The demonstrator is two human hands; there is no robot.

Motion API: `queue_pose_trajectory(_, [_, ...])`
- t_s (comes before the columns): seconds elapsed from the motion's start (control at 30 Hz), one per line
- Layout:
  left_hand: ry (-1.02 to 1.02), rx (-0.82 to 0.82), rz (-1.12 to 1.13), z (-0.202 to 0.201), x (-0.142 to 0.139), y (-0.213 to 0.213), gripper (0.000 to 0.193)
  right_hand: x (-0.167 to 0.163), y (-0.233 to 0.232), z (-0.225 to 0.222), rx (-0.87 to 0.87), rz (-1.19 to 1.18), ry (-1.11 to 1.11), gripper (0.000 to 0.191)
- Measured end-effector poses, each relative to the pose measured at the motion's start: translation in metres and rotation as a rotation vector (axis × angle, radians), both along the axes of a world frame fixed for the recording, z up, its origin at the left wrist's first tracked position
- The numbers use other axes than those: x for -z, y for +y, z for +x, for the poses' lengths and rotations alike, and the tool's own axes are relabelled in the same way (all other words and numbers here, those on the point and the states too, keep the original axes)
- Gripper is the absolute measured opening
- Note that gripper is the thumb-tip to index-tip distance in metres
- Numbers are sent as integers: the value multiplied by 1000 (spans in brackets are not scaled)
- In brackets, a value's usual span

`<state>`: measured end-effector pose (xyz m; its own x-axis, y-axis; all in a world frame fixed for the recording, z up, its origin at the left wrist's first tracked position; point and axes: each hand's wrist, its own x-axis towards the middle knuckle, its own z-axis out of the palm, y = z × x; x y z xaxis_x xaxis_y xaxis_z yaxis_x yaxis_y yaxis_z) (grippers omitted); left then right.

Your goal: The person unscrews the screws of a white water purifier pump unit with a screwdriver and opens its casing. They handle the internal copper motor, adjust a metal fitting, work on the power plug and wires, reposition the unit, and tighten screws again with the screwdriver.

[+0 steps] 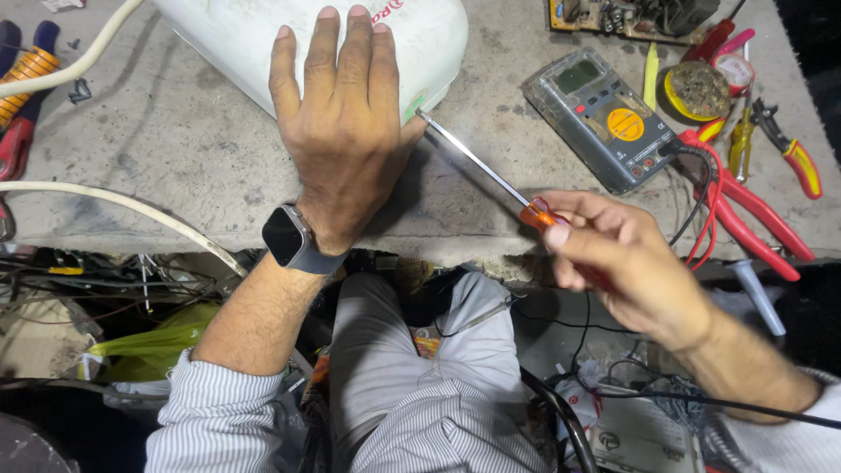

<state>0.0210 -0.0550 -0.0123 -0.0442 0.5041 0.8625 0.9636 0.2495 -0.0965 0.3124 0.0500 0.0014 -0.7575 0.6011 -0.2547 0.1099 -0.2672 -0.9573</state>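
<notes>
Two bare hands work at the edge of a grey concrete bench (175,158): the left hand (346,131), fingers spread flat, presses down on a white plastic appliance casing (236,35) near the bench's far side, while the right hand (631,263) pinches the orange handle of a long screwdriver (491,171), its tip set against the casing's lower corner just beside the left thumb. From where I stand the risk looks plain: if the tip skids off the smooth plastic it could jab the bracing thumb or gouge the shell, and the casing might slide if the palm eases. A grey multimeter (604,118) lies close to the shaft's right, its red probe leads (736,210) trailing toward the working wrist, where a snag seems possible. Most of the casing runs out of the top of the picture, the point where tip meets plastic is too small to make out, and the screwdriver's handle is largely buried in the fist.
</notes>
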Motion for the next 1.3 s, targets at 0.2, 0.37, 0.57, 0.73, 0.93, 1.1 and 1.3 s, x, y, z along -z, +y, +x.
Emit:
queue_pose_trajectory(0.2, [263,360,-95,36,-2,-3,30,-11,-20,-10,-7,1925,-391,40])
queue_pose_trajectory(0.37, [278,496,-334,53,10,18,28,-12,-12,-6,-23,320,83,45])
queue_pose_trajectory(0.57, [302,469,-200,46,30,22,21,15,-8,11,-102,1152,-364,45])
queue_pose_trajectory(0.73, [191,486,-108,52,46,28,13,27,1,22,-61,807,-174,41])
queue_pose_trajectory(0.93, [90,513,-126,54,52,34,5,55,27,33,-133,1264,-342,37])
queue_pose_trajectory(1.1, [58,498,-117,48,53,40,8,62,40,34,-4,90,-130,58])
queue_pose_trajectory(1.3, [75,475,-102,43,52,51,11,55,30,23,-129,1343,-340,31])
